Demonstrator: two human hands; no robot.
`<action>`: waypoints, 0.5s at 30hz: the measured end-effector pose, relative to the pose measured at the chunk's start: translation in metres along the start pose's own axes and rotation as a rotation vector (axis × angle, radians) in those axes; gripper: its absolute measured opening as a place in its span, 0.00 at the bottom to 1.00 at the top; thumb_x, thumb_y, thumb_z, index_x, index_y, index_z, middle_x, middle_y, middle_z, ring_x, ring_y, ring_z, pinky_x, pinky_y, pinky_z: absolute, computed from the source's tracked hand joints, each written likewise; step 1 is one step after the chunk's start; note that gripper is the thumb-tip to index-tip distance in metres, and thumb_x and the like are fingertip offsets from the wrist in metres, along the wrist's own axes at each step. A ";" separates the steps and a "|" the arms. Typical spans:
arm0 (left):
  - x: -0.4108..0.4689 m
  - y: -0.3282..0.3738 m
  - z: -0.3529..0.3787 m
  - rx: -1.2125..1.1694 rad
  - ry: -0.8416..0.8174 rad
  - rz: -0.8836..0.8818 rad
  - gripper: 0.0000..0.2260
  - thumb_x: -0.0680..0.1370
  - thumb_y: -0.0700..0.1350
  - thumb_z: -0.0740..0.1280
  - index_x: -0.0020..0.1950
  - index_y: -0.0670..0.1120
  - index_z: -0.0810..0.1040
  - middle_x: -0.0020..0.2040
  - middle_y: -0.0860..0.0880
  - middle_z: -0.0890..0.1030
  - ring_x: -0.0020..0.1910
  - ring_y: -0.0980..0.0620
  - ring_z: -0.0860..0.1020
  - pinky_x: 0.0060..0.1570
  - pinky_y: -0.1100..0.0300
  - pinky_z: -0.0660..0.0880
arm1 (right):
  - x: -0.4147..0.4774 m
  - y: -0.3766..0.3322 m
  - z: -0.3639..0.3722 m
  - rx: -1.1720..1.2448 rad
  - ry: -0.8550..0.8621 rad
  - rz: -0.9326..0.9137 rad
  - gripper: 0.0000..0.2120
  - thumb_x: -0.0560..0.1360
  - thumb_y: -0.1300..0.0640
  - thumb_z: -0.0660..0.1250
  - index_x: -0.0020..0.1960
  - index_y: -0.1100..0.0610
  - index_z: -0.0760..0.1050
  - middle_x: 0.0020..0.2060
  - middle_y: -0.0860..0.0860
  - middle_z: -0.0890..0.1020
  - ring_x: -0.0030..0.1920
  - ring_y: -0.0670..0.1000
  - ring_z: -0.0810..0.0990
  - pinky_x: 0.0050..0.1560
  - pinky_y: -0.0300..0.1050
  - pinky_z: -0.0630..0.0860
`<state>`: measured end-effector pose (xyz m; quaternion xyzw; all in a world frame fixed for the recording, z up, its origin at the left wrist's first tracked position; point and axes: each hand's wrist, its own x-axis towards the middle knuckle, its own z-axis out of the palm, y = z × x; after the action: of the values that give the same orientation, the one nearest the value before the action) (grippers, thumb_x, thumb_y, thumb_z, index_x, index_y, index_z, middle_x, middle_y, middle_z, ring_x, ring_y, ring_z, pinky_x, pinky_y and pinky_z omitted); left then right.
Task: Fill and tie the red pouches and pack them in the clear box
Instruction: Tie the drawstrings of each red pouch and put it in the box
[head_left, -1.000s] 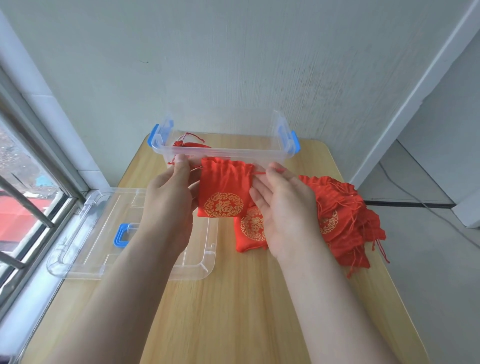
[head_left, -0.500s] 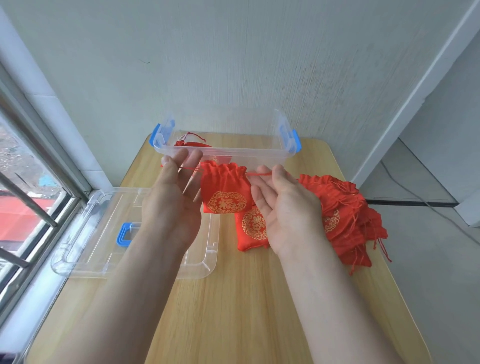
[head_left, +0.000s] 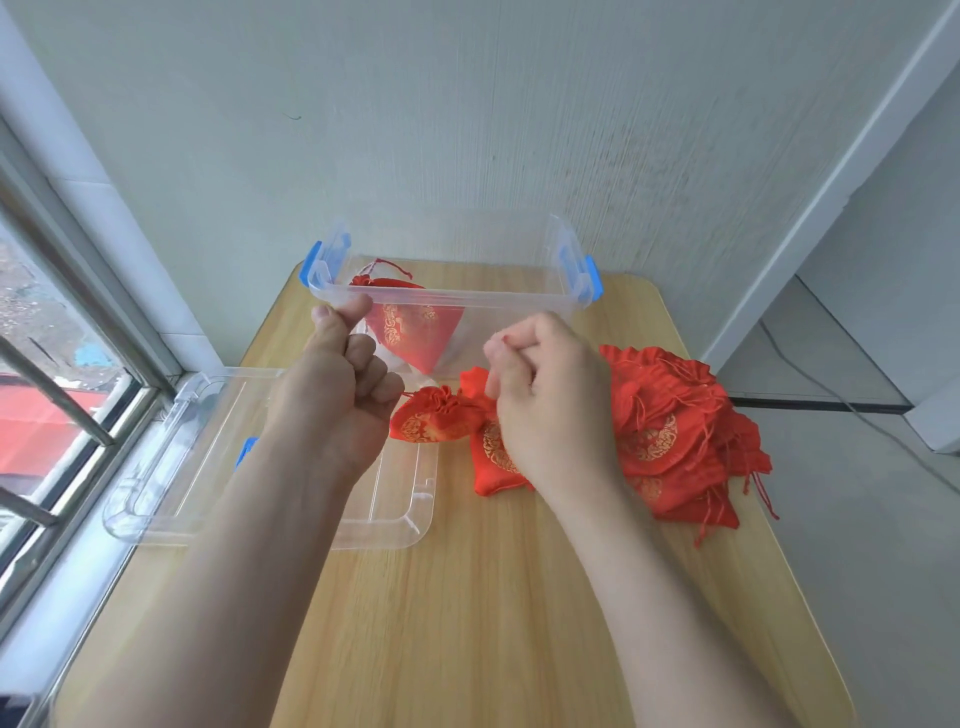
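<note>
A red pouch (head_left: 434, 421) with gold print hangs between my hands, its mouth gathered tight. My left hand (head_left: 343, 395) is curled into a fist and grips the drawstring at the pouch's left side. My right hand (head_left: 545, 395) is curled round the string on the right. The clear box (head_left: 452, 299) with blue latches stands at the far edge of the table and holds one tied red pouch (head_left: 410, 325). Another filled pouch (head_left: 493, 462) lies under my right hand.
A heap of flat red pouches (head_left: 675, 431) lies at the right of the wooden table (head_left: 493, 623). The clear lid (head_left: 218, 457) rests at the left beside the window (head_left: 57, 415). The wall stands just behind the box.
Both hands went from flat-fingered to curled fists and pulled apart. The pouch's mouth drew shut and the pouch tipped sideways and dropped lower.
</note>
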<state>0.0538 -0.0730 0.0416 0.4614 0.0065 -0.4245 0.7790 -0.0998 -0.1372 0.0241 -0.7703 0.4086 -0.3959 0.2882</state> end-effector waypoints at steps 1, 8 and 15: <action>0.000 0.000 -0.002 0.017 -0.020 -0.017 0.17 0.88 0.55 0.58 0.54 0.49 0.83 0.29 0.53 0.57 0.24 0.55 0.55 0.23 0.65 0.58 | -0.002 -0.001 0.000 -0.124 -0.074 -0.018 0.06 0.83 0.55 0.68 0.48 0.51 0.75 0.37 0.47 0.83 0.41 0.53 0.83 0.44 0.53 0.79; 0.005 -0.003 -0.010 0.245 -0.111 0.014 0.16 0.88 0.52 0.61 0.60 0.44 0.84 0.31 0.52 0.59 0.25 0.55 0.57 0.23 0.64 0.61 | -0.011 -0.005 0.005 -0.207 -0.378 -0.049 0.09 0.86 0.47 0.60 0.50 0.47 0.75 0.36 0.46 0.81 0.40 0.53 0.81 0.39 0.52 0.76; 0.002 -0.002 -0.006 0.315 -0.193 -0.062 0.15 0.84 0.36 0.55 0.60 0.35 0.80 0.34 0.47 0.74 0.28 0.54 0.63 0.28 0.63 0.65 | -0.013 -0.007 0.003 0.024 -0.573 0.055 0.09 0.80 0.47 0.71 0.46 0.46 0.88 0.30 0.38 0.83 0.29 0.38 0.78 0.33 0.40 0.71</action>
<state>0.0562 -0.0705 0.0355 0.5344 -0.1207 -0.4865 0.6806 -0.0987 -0.1227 0.0227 -0.8359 0.3263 -0.1589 0.4118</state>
